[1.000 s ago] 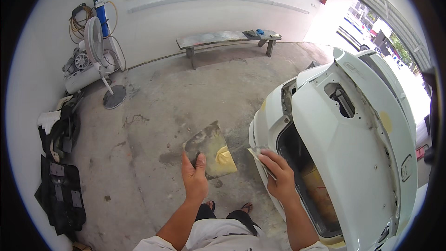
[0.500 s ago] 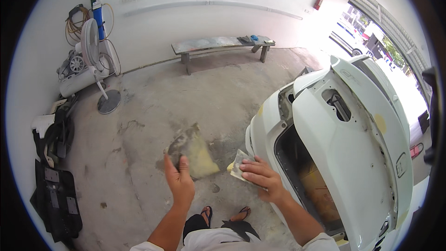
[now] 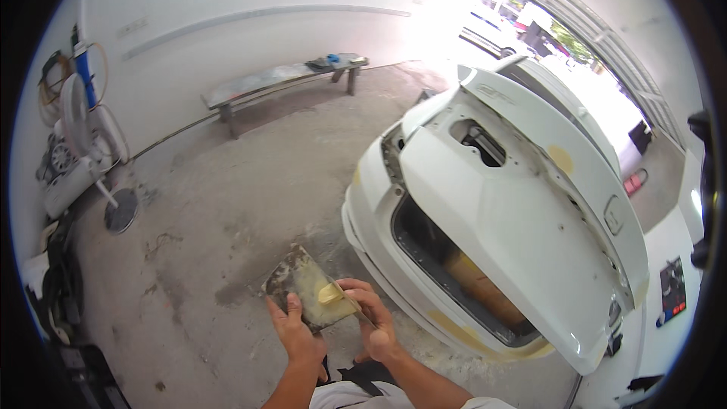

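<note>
My left hand (image 3: 297,333) grips a putty-smeared mixing board (image 3: 288,279) by its near left edge, thumb on top. Grey and pale yellow smears cover its face. A thicker dab of yellow putty (image 3: 330,294) shows at the right side of the board. Fingers closed, my right hand (image 3: 374,324) holds a thin flat putty spreader (image 3: 349,299), seen nearly edge-on against the board's right side. How far the spreader touches the board cannot be made out. Both hands are low in front of my body, left of a white car's rear.
The white car (image 3: 469,204), its tailgate panel partly stripped, fills the right side and bears yellow filler patches (image 3: 560,159). A long bench (image 3: 265,85) stands along the wall. At left are a pedestal fan (image 3: 76,110), an air compressor (image 3: 68,182) and dark car parts (image 3: 64,280).
My right hand has brought the spreader leftward from beside the car to the board. The board has come lower and nearer. The view has turned right, showing more of the car.
</note>
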Available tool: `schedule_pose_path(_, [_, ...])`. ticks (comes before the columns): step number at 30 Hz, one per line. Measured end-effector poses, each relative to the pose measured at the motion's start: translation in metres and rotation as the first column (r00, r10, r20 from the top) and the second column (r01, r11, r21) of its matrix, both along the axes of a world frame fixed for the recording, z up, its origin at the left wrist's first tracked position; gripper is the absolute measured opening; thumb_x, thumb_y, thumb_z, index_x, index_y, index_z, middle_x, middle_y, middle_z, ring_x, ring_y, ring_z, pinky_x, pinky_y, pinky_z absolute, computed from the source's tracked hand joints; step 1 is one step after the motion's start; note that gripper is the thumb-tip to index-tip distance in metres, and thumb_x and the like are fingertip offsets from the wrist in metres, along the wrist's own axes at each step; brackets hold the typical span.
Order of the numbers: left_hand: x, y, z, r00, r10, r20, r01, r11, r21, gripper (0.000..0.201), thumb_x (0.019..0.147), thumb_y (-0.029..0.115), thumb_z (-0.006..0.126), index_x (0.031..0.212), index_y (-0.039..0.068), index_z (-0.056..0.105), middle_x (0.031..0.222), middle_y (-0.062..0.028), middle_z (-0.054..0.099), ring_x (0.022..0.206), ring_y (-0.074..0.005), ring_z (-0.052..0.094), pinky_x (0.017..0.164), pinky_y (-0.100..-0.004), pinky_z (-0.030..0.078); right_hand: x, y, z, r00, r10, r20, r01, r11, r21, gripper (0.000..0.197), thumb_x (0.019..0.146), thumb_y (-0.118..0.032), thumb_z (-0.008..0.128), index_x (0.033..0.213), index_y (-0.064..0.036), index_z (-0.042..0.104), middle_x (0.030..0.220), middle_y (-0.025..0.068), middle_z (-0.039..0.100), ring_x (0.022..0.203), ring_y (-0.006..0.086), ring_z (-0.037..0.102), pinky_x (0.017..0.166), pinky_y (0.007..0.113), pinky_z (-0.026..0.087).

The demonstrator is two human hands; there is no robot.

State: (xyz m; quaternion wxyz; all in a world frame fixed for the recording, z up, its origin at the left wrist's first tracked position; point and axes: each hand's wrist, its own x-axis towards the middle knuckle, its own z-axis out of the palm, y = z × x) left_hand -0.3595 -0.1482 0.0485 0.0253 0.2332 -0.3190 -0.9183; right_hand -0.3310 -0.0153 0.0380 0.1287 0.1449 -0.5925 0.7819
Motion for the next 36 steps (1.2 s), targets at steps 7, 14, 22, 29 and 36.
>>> schedule_pose_path(7, [0.021, 0.003, -0.014, 0.985, -0.157, -0.076, 0.163, 0.983, 0.081, 0.044, 0.105, 0.012, 0.058, 0.147, 0.013, 0.045, 0.132, -0.0070, 0.061, 0.116, -0.0225, 0.064, 0.097, -0.0381, 0.055, 0.050, 0.092, 0.015, 0.976, -0.193, -0.105, 0.174, 0.387, 0.906, 0.038, 0.090, -0.037, 0.074, 0.121, -0.0139, 0.076, 0.131, 0.0113, 0.066, 0.127, 0.0312, 0.058, 0.108, 0.045, 0.045])
schedule_pose_path(14, [0.069, 0.059, -0.070, 0.862, -0.503, -0.070, 0.478, 0.850, -0.222, 0.039, 0.104, 0.003, 0.055, 0.142, 0.011, 0.048, 0.125, -0.0088, 0.064, 0.107, -0.0215, 0.066, 0.090, -0.0391, 0.058, 0.118, 0.105, 0.038, 0.947, -0.223, -0.231, 0.246, 0.038, 0.969, 0.029, 0.080, -0.038, 0.080, 0.104, -0.0217, 0.081, 0.113, -0.0043, 0.073, 0.107, 0.0227, 0.065, 0.092, 0.048, 0.044])
schedule_pose_path(22, [0.161, 0.077, -0.059, 0.721, -0.692, 0.029, 0.688, 0.712, -0.142, 0.041, 0.104, -0.001, 0.053, 0.143, 0.007, 0.045, 0.127, -0.0113, 0.062, 0.110, -0.0218, 0.065, 0.093, -0.0385, 0.058, 0.240, 0.099, 0.022, 0.886, -0.420, -0.195, 0.258, 0.098, 0.961, 0.033, 0.081, -0.051, 0.077, 0.096, -0.0216, 0.078, 0.108, -0.0056, 0.073, 0.106, 0.0197, 0.063, 0.095, 0.065, 0.039])
schedule_pose_path(29, [0.242, 0.098, -0.031, 0.522, -0.851, 0.048, 0.844, 0.509, -0.169, 0.041, 0.104, 0.002, 0.054, 0.143, 0.009, 0.045, 0.124, -0.0087, 0.063, 0.106, -0.0218, 0.066, 0.089, -0.0386, 0.059, 0.368, 0.096, 0.028, 0.705, -0.628, -0.330, 0.441, 0.024, 0.897, 0.031, 0.075, -0.047, 0.081, 0.090, -0.0206, 0.074, 0.106, -0.0060, 0.071, 0.102, 0.0206, 0.062, 0.097, 0.063, 0.038])
schedule_pose_path(36, [0.305, 0.113, -0.011, 0.365, -0.930, 0.046, 0.914, 0.348, -0.210, 0.043, 0.103, 0.005, 0.055, 0.145, 0.008, 0.045, 0.129, -0.0095, 0.062, 0.112, -0.0220, 0.064, 0.092, -0.0378, 0.058, 0.450, 0.083, 0.028, 0.530, -0.771, -0.353, 0.606, 0.054, 0.793, 0.028, 0.071, -0.040, 0.082, 0.085, -0.0191, 0.071, 0.102, -0.0067, 0.069, 0.097, 0.0212, 0.060, 0.094, 0.058, 0.038])
